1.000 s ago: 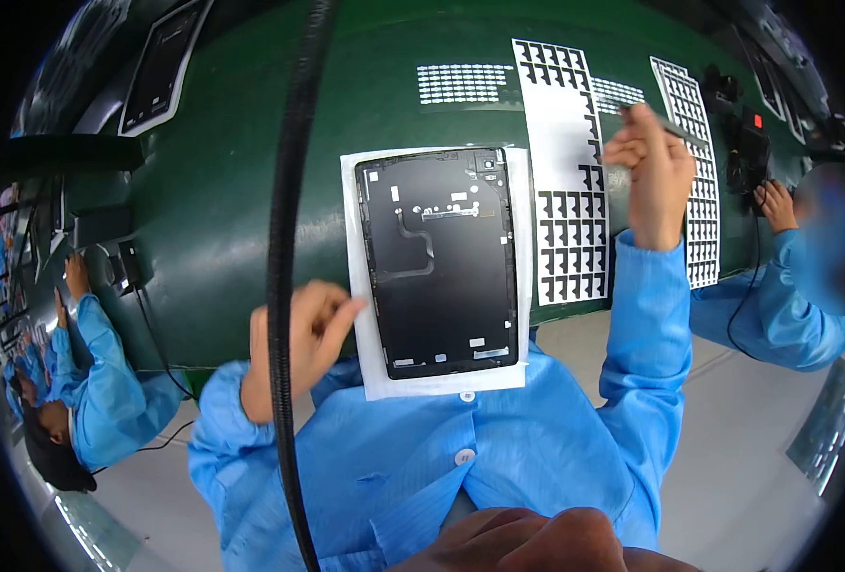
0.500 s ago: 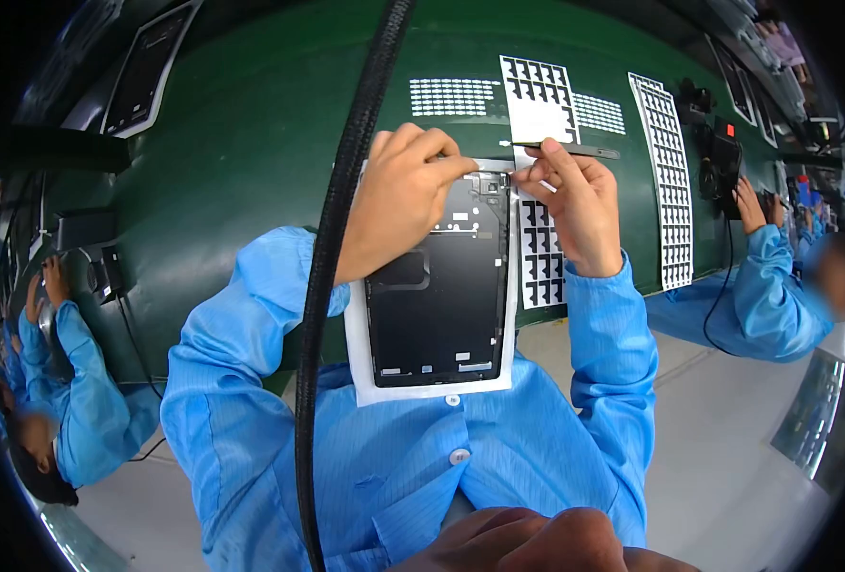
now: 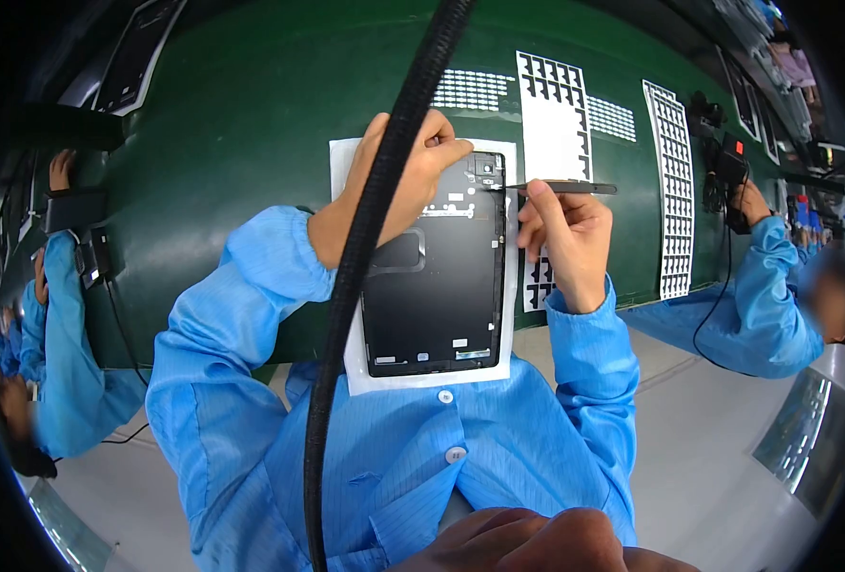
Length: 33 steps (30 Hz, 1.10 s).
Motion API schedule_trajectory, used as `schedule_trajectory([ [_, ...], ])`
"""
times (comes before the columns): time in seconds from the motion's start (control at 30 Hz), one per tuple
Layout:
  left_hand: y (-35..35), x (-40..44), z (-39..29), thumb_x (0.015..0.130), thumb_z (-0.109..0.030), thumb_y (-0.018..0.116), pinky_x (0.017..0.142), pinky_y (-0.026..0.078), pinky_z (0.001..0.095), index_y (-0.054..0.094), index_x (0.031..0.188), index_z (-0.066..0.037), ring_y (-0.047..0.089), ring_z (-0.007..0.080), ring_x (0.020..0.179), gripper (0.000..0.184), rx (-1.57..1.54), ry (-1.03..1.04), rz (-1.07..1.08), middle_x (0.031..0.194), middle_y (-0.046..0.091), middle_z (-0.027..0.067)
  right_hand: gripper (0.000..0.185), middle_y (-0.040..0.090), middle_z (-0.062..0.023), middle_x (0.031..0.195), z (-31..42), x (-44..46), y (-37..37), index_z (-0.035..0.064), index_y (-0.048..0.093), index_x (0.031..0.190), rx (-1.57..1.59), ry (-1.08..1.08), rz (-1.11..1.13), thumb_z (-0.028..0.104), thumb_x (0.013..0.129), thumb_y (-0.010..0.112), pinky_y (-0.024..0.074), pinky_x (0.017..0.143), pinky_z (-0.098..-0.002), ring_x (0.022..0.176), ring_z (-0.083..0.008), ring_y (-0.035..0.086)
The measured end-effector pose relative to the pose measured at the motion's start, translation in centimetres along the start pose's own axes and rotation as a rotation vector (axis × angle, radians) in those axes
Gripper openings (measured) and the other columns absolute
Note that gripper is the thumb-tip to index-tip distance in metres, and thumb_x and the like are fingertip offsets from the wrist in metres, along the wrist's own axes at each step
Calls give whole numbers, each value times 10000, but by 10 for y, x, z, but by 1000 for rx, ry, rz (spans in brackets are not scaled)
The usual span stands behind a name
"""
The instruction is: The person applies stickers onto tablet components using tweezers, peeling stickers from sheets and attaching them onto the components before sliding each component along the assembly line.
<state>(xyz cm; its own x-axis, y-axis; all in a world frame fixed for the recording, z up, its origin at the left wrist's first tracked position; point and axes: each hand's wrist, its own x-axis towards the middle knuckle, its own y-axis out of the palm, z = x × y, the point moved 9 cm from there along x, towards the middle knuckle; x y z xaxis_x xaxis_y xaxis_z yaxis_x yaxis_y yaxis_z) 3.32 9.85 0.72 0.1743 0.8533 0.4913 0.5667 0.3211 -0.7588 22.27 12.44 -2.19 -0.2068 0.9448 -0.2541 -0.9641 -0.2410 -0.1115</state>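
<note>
A black tablet back cover point(image 3: 441, 296) lies on a white sheet point(image 3: 351, 367) at the table's near edge. My left hand point(image 3: 408, 181) has its fingers bent together at the cover's top edge, holding it there; a dark cable partly hides this hand. In my right hand point(image 3: 575, 234), closed between thumb and fingers, is a pair of dark tweezers point(image 3: 580, 188). They lie nearly level, with the tips over the cover's upper right edge. Something small and white shows at the tips, too small to name. Under and behind my right hand is a sheet of black stickers point(image 3: 556, 124).
A black braided cable point(image 3: 375, 191) crosses the view from top to bottom. Small white labels point(image 3: 475, 91) and another sticker sheet point(image 3: 675, 191) lie on the green table point(image 3: 232, 114). Co-workers in blue sleeves point(image 3: 775, 296) sit on both sides.
My right hand has brought the tweezers down from beside the sticker sheet to the cover's upper right edge. My left hand stays at the cover's top. The view has shifted slightly.
</note>
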Motion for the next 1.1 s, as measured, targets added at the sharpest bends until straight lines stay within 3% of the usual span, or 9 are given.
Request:
schedule_trajectory([
  [0.07,-1,-1,-6,807,-29,677,765,437,351,711,1123,-44,590,224,879,317,54,28,-21,969,637,57,255,668,-112,708,-6,7,1,-82,670,896,32,-44,19,167,947,691,522,445,-248,516,-154,644],
  [0.1,-8,-3,-20,807,-113,726,763,456,363,678,1160,-28,599,239,889,367,151,126,-53,1011,635,76,263,666,-121,711,-3,9,2,-98,664,897,65,-55,2,159,949,688,557,473,-271,551,-171,667],
  [0.2,-14,-11,-45,779,-189,766,782,475,374,682,1135,-28,603,251,905,399,65,118,58,1038,629,88,270,665,-130,715,-11,14,2,-106,662,904,83,-20,-2,159,948,689,577,494,-284,573,-183,679],
  [0.23,-6,-18,-47,756,-265,785,829,496,380,684,1116,-19,609,265,966,448,97,120,121,1082,628,113,270,665,-134,718,-13,15,2,-107,663,905,83,-14,-4,159,947,690,580,498,-286,574,-185,680],
  [0.33,2,-26,-56,753,-305,783,874,500,377,684,1100,-1,605,278,1032,473,185,98,215,1131,625,147,273,668,-140,725,-17,15,3,-111,665,907,80,-1,-5,159,945,692,586,505,-290,574,-189,681],
  [1.1,5,-24,-57,724,-327,802,886,512,381,698,1061,9,611,291,1055,488,211,107,200,1150,634,165,306,673,-143,665,-14,15,6,-127,662,859,-11,-35,-14,166,947,691,565,478,-270,544,-164,665],
])
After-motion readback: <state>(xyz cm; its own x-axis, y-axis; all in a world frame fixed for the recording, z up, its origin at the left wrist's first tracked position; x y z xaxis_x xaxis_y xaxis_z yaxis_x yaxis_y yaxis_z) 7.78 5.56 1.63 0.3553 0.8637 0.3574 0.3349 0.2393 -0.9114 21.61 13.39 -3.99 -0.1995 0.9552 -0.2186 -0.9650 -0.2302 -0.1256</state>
